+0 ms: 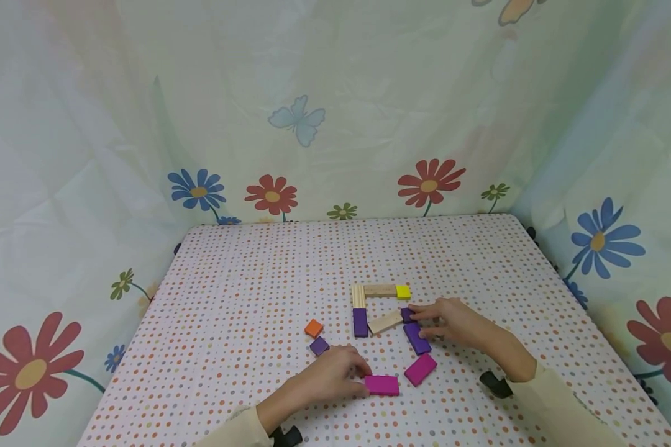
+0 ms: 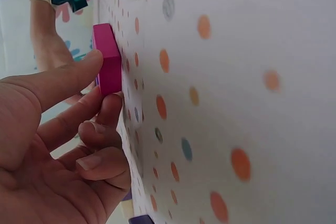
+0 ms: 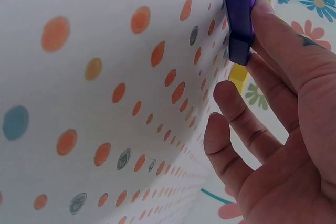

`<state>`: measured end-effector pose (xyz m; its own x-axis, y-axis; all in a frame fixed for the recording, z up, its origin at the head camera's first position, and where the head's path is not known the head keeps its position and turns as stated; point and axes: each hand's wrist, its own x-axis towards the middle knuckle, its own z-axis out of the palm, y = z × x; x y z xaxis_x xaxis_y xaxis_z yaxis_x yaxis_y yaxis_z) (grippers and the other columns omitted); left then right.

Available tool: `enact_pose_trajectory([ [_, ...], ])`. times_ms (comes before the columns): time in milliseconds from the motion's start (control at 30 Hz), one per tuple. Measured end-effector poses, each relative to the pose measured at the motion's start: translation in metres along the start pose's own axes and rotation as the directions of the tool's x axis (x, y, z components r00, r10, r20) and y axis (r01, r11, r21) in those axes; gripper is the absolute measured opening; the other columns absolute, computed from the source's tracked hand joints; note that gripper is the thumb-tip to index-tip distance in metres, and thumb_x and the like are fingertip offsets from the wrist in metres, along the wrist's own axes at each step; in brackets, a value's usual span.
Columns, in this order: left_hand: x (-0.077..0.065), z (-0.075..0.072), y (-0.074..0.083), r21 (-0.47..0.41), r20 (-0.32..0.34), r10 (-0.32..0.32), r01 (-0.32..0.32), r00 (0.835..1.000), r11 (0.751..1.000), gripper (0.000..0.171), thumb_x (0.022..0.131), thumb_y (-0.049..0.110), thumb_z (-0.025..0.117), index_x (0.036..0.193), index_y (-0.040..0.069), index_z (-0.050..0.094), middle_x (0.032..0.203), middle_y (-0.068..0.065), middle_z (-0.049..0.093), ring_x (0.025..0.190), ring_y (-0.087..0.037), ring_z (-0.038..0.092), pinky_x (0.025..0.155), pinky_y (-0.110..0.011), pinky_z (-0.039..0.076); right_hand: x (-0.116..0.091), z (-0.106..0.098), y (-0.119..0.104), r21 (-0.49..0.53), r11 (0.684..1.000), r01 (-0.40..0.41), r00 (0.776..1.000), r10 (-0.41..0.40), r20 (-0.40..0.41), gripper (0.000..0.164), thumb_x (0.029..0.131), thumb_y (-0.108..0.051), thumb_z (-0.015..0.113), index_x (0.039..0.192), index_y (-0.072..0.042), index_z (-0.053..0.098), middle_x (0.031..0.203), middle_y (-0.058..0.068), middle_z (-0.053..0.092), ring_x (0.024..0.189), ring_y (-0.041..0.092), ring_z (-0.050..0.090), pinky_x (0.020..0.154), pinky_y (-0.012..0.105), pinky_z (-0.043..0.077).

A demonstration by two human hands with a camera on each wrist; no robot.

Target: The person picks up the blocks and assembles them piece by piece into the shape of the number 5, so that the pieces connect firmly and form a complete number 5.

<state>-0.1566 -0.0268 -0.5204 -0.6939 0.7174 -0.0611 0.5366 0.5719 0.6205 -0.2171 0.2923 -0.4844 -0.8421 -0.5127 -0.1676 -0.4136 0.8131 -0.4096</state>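
My left hand point(image 1: 338, 375) pinches the left end of a pink block point(image 1: 383, 385) between thumb and fingers. The left wrist view shows that block point(image 2: 109, 59) with the thumb on its face, close over the dotted cloth. My right hand point(image 1: 455, 323) has its thumb against a long purple block point(image 1: 416, 339) and its index finger at a small purple block point(image 1: 407, 315) set at that block's far end. Both purple pieces show in the right wrist view, the small block point(image 3: 240, 50) below the longer one. A second pink block point(image 1: 420, 370) lies tilted between the hands.
Beyond the hands lie a slanted wooden block point(image 1: 386, 322), an upright purple block point(image 1: 360, 323), striped pale wood point(image 1: 358, 296), another wooden block point(image 1: 380, 290) and a yellow block point(image 1: 403, 292). An orange block point(image 1: 314, 328) and a purple block point(image 1: 319, 346) sit left on the dotted table point(image 1: 246, 279).
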Motion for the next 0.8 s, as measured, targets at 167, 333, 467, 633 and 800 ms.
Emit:
enact_pose_trajectory([
  [167, 0.004, 0.0, 0.011, 0.024, 0.001, 0.025, -0.025, 1.0, 0.999, 0.025, 0.089, 0.027, 0.085, 0.112, 0.016, 0.082, 0.099, 0.01, 0.074, 0.087, 0.005, 0.059, 0.08, -0.014, 0.049, -0.002, 0.0, 0.0, -0.009, 1.0, -0.01, 1.0, 0.01, -0.005, 0.042, 0.095, -0.033, 0.079, 0.133, -0.016, 0.076, 0.152, 0.005, 0.064, 0.102, 0.01, 0.062, 0.083, 0.027, 0.045],
  [333, 0.007, 0.001, 0.019, 0.036, 0.009, 0.004, -0.004, 1.0, 0.999, 0.025, 0.09, 0.028, 0.085, 0.113, 0.018, 0.082, 0.102, 0.011, 0.074, 0.093, 0.006, 0.061, 0.086, -0.014, 0.049, -0.001, 0.001, 0.001, -0.005, 1.0, -0.002, 1.0, 0.002, -0.005, 0.042, 0.095, -0.033, 0.078, 0.133, -0.016, 0.076, 0.152, 0.006, 0.064, 0.097, 0.008, 0.059, 0.078, 0.024, 0.041],
  [467, 0.008, 0.004, 0.023, 0.024, 0.006, -0.004, 0.004, 1.0, 1.0, 0.026, 0.092, 0.029, 0.083, 0.116, 0.019, 0.082, 0.105, 0.01, 0.074, 0.095, 0.006, 0.061, 0.087, -0.014, 0.049, -0.001, 0.001, 0.001, -0.014, 1.0, -0.003, 1.0, 0.003, -0.012, 0.042, 0.095, -0.034, 0.078, 0.133, -0.016, 0.076, 0.152, 0.005, 0.064, 0.096, 0.008, 0.058, 0.078, 0.024, 0.04],
  [633, 0.009, 0.006, 0.025, 0.008, 0.001, -0.008, 0.008, 1.0, 1.0, 0.026, 0.093, 0.028, 0.082, 0.117, 0.017, 0.081, 0.106, 0.009, 0.073, 0.094, 0.006, 0.06, 0.085, -0.013, 0.049, -0.001, 0.0, 0.0, -0.012, 1.0, -0.01, 1.0, 0.01, -0.014, 0.042, 0.095, -0.034, 0.078, 0.133, -0.017, 0.076, 0.152, 0.004, 0.064, 0.098, 0.006, 0.058, 0.079, 0.024, 0.04],
  [800, 0.009, 0.008, 0.023, 0.008, 0.001, -0.019, 0.019, 1.0, 1.0, 0.026, 0.094, 0.029, 0.081, 0.118, 0.018, 0.081, 0.107, 0.009, 0.073, 0.093, 0.006, 0.059, 0.083, -0.014, 0.049, -0.001, 0.0, 0.0, 0.013, 1.0, -0.008, 1.0, 0.008, 0.0, 0.043, 0.095, -0.034, 0.078, 0.133, -0.015, 0.076, 0.152, 0.006, 0.064, 0.092, 0.008, 0.056, 0.077, 0.025, 0.039],
])
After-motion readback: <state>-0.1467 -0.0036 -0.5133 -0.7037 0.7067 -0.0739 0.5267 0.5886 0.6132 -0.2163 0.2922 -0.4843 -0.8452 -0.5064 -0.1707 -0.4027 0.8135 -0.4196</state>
